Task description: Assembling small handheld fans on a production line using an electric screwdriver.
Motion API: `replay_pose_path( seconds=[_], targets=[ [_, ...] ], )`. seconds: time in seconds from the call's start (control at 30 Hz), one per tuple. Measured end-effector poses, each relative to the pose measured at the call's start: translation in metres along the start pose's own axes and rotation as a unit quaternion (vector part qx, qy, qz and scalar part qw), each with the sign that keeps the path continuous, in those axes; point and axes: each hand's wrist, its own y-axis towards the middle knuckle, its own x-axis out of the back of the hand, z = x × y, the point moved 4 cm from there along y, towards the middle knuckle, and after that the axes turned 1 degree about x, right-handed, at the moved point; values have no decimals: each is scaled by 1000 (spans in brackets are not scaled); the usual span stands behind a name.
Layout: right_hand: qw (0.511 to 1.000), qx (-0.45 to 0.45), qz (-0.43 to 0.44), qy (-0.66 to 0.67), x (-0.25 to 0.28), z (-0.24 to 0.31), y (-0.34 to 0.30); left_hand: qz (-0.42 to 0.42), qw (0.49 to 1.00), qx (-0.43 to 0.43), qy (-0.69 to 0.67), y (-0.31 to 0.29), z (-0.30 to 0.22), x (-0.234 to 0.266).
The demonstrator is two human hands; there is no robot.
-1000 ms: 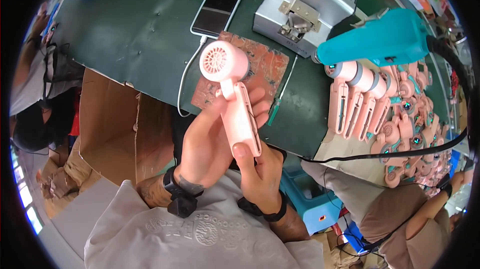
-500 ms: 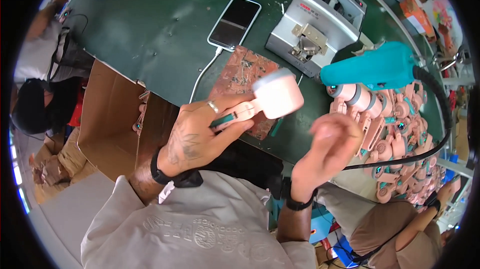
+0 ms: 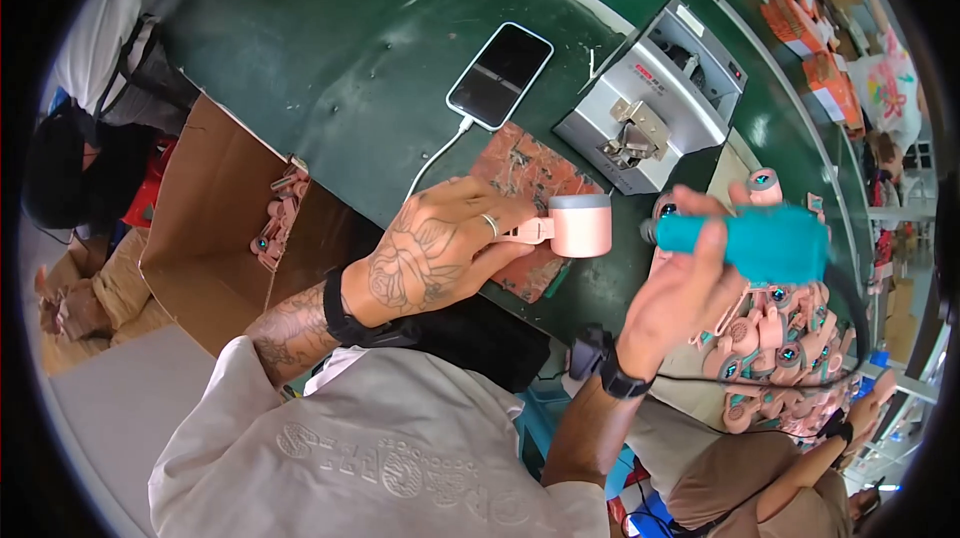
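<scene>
A pink handheld fan (image 3: 582, 230), with a grey-rimmed cylindrical head and a slim handle, is in my left hand (image 3: 430, 248). My fingers and thumb pinch the handle and hide most of it; the head points right, over the edge of a worn reddish mat (image 3: 525, 163). My right hand (image 3: 685, 288) is wrapped around a teal electric screwdriver (image 3: 770, 241), whose tip points left toward the fan's head. A black cable trails from the tool's back end. The two hands are apart, with the fan's head between them.
A grey metal machine (image 3: 650, 103) stands behind the mat, beside a charging phone (image 3: 500, 76). Many pink fans (image 3: 770, 348) are heaped at the right. A cardboard box (image 3: 205, 228) with several pink fans inside stands at the left. Other people sit at both sides.
My right hand has risen and closed on the teal screwdriver, which has shifted lower. My left hand has turned the fan so its head lies level, pointing right. The whole view has shifted slightly.
</scene>
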Motion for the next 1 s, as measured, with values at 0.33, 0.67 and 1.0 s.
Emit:
replay_pose_path(
  seconds=[0.33, 0.67, 1.0],
  targets=[
    [994, 47, -32, -89, 30, 32, -44, 35, 998, -48, -37, 14, -1, -14],
    [1000, -9, -19, -3, 34, 31, -54, 71, 994, -46, -73, 15, 2, -30],
    [999, -32, 22, -8, 26, 33, -56, 47, 994, -48, -87, 14, 9, -37]
  ],
)
